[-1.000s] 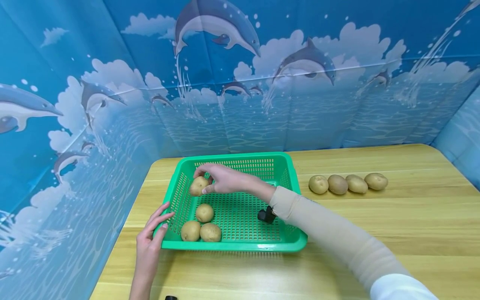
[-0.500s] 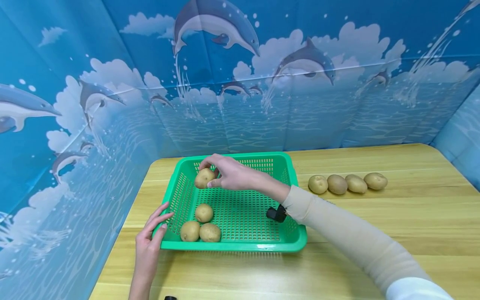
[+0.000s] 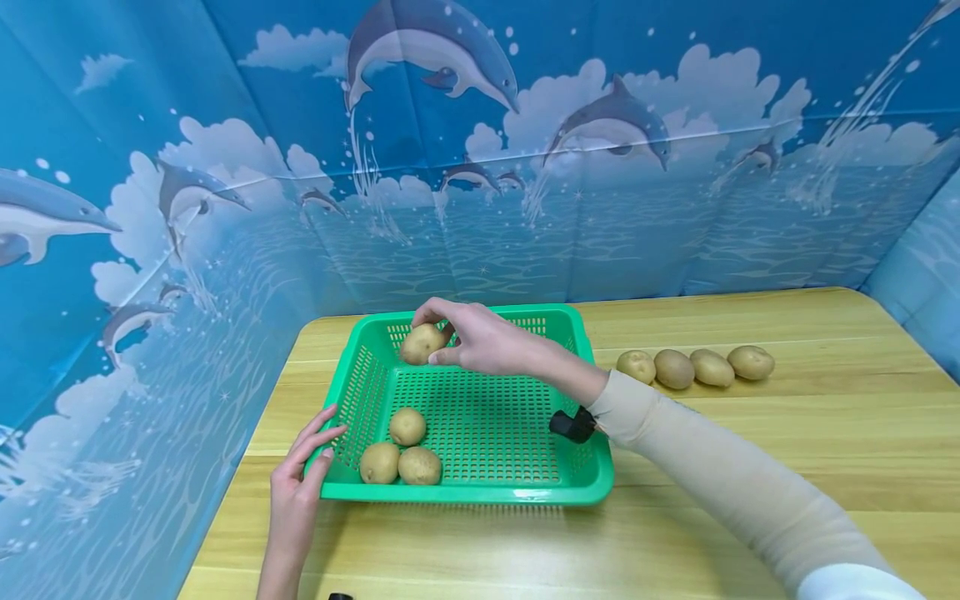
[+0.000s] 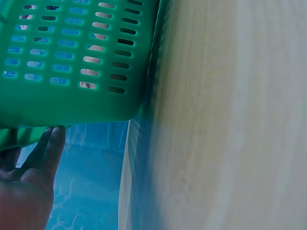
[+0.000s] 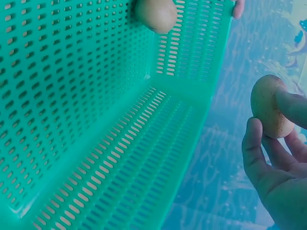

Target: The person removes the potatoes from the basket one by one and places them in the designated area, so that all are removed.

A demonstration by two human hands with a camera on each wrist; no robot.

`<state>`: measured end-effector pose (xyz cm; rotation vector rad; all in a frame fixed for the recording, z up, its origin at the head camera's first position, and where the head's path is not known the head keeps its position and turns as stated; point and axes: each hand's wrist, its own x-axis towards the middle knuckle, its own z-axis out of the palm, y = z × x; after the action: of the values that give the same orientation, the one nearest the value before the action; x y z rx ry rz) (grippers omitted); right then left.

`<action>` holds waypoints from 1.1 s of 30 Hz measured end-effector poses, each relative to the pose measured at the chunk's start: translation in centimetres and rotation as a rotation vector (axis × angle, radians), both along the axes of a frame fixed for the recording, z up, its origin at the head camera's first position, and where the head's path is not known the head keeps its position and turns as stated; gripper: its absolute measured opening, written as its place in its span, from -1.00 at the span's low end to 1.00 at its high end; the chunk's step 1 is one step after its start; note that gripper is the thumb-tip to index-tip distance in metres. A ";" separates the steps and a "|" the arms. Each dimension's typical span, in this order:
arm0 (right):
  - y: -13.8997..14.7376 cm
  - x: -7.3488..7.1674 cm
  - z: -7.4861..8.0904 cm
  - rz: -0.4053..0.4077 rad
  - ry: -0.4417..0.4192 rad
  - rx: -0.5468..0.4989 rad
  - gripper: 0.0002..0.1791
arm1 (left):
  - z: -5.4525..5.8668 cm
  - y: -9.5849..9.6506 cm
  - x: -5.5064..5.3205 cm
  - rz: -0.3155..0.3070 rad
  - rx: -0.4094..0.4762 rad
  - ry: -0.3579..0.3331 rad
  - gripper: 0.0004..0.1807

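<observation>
My right hand (image 3: 491, 337) holds a potato (image 3: 422, 344) between thumb and fingers, above the back left part of a green perforated basket (image 3: 468, 493). In the right wrist view, the potato (image 5: 268, 105) shows beyond the basket's rim, with the fingertips around it. My left hand (image 3: 300, 479) rests on the basket's left rim with fingers fairly straight and spread. From the left wrist view, the fingers of my left hand (image 4: 36, 172) reach the rim from outside. Inside the basket, three potatoes (image 3: 407, 426) lie together in the front left corner.
Several potatoes (image 3: 711, 367) lie in a row on the wooden table (image 3: 750, 450), right of the basket. A blue dolphin-print curtain (image 3: 480, 242) hangs behind the table and along its left side. A black wrist device (image 3: 573, 425) hangs under my right wrist, over the basket.
My right hand has lifted the potato and carried it backward and slightly right. The left hand, the basket and the other potatoes have stayed in place.
</observation>
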<state>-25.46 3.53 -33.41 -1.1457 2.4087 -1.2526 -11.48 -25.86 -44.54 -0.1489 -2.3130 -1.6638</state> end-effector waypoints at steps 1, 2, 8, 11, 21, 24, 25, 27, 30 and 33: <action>0.2 0.0 0.1 0.000 0.002 -0.006 -0.54 | 0.0 0.0 0.0 0.000 0.001 0.000 -0.70; 0.4 0.1 0.2 0.000 0.002 -0.012 -0.54 | 0.0 0.0 0.0 0.000 0.002 0.000 -0.69; 2.0 0.4 0.7 -0.022 0.009 -0.026 -0.53 | 0.0 0.0 0.0 -0.005 0.007 0.004 -0.69; 2.8 0.5 0.9 -0.035 0.005 -0.039 -0.53 | 0.0 0.0 0.0 -0.005 0.006 0.007 -0.69; 5.5 0.9 1.3 -0.090 -0.017 -0.111 -0.52 | 0.1 0.1 0.1 -0.004 0.019 0.002 -0.68; 6.3 1.0 1.3 -0.115 -0.010 -0.112 -0.52 | 0.2 0.2 0.1 -0.009 0.019 0.006 -0.69; 6.5 1.1 1.2 -0.125 -0.008 -0.111 -0.53 | 0.3 0.2 0.1 -0.008 0.019 0.008 -0.69; 7.0 1.1 1.2 -0.142 -0.005 -0.111 -0.53 | 0.3 0.2 0.1 -0.007 0.018 0.008 -0.69; 7.6 1.3 1.2 -0.163 -0.006 -0.117 -0.53 | 0.3 0.2 0.1 -0.002 0.020 0.005 -0.70; 8.3 1.5 1.2 -0.180 -0.017 -0.131 -0.54 | 0.2 0.1 0.1 -0.004 0.023 0.002 -0.70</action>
<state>-23.98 11.86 -32.24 -0.9624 2.4964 -1.4874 -11.40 -25.73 -44.39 -0.1506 -2.2930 -1.6908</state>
